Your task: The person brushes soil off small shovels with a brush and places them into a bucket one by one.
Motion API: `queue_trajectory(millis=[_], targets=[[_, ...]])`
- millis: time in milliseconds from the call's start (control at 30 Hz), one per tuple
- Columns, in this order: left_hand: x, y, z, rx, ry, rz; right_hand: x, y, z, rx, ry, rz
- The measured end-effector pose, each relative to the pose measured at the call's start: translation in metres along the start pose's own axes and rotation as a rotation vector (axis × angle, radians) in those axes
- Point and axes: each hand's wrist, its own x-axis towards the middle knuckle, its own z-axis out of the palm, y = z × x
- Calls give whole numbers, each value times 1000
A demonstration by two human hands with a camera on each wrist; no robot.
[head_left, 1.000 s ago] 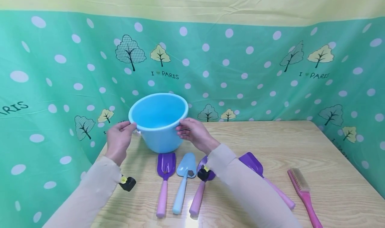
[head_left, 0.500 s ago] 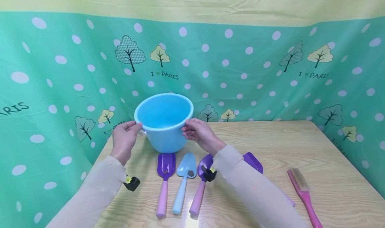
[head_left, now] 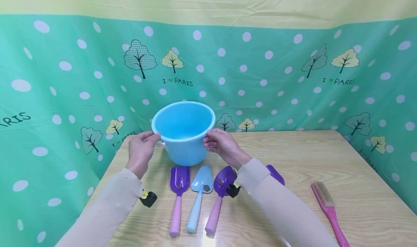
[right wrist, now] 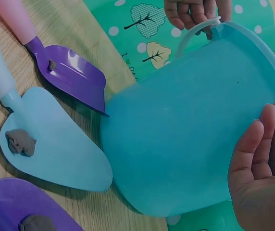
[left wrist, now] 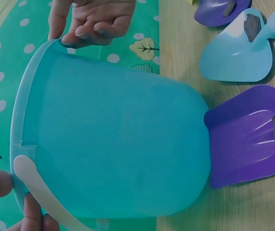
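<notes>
A light blue bucket (head_left: 186, 151) stands near the back left of the table, its inside facing up and toward me. My left hand (head_left: 142, 150) pinches its rim at the left, thumb on one side and fingers on the other. At the right, my right hand (head_left: 225, 144) grips the rim. The white bail handle (left wrist: 45, 198) hangs down beside my left fingers. In front of the bucket lie a purple scoop with a pink handle (head_left: 180, 178), a blue trowel (head_left: 202, 178) and a rounded purple shovel (head_left: 224, 178). Each carries a small grey-brown lump, such as this lump (right wrist: 20, 142).
A flat purple shovel (head_left: 275, 174) lies partly hidden behind my right sleeve. Farther right rests a pink-handled brush (head_left: 327, 200), bristles up. A green dotted cloth (head_left: 260, 73) hangs along the back and sides of the wooden table (head_left: 303, 149).
Both hands have moved the bucket a little to the right, keeping hold of its rim. The right sleeve now hides more of the far shovel. The tools and brush stay where they were.
</notes>
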Motion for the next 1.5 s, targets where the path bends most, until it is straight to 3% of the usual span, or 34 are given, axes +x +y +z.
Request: queue_trajectory(millis=[1500], targets=[[-12, 7, 50, -75, -89, -1, -29, -18, -46, -12, 43, -18]])
